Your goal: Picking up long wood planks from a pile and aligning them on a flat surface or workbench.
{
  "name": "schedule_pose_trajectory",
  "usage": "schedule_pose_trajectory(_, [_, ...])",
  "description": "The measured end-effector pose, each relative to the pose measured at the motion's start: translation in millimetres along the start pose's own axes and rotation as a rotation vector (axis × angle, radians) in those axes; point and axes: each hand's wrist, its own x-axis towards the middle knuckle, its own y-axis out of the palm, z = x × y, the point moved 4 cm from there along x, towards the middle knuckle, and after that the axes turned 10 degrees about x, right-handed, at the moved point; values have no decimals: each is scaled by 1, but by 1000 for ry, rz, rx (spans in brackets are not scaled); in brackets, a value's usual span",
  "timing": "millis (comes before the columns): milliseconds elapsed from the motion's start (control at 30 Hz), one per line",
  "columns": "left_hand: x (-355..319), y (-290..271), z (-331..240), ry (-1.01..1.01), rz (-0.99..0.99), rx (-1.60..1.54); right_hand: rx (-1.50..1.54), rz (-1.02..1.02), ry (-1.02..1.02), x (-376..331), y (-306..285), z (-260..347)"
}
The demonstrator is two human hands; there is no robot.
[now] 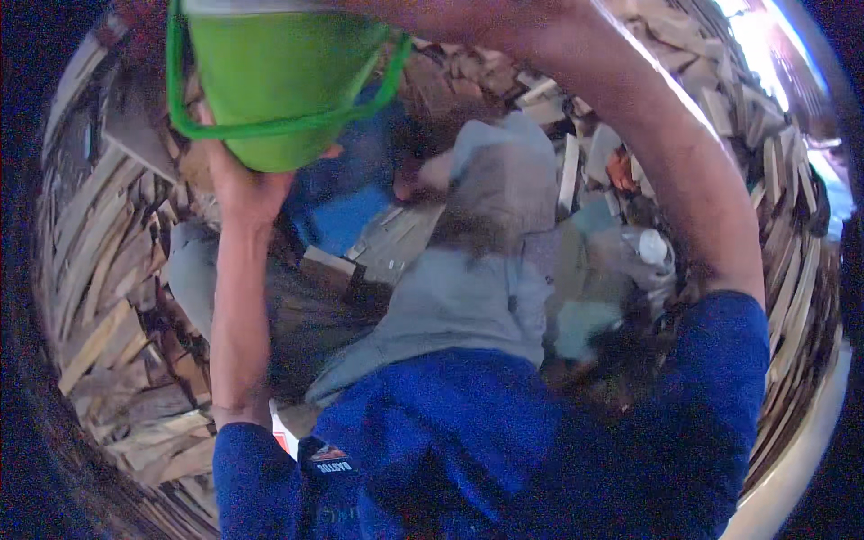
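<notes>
A green plastic bucket (274, 81) with a green wire handle is raised high, close to the camera at the top left. My left hand (245, 189) presses up against its lower side and grips it. My right arm arcs up from the lower right. My right hand (450, 16) meets the bucket's upper part at the top edge of the picture, where its fingers are cut off. Both sleeves are dark blue.
Another person in a grey top (490, 234) crouches below, blurred, beside something blue (342, 216). Split pieces of wood (99, 270) lie heaped all around. A white plastic bottle (652, 247) stands at the right among the wood.
</notes>
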Motion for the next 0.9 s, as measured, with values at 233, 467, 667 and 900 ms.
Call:
schedule_pose_trajectory(233, [-1, 14, 9, 27, -525, 622, 282, -138, -211, -38, -21, -24])
schedule_pose_trajectory(467, [3, 21, 9, 120, -381, 517, 329, -593, 372, -87, -12, -59])
schedule_pose_trajectory(667, [13, 0, 3, 95, -640, 559, 310, -217, -112, -103, 61, -32])
schedule_pose_trajectory(900, [4, -21, -2, 127, -301, 282, 79, -103, 75, -80, 52, -18])
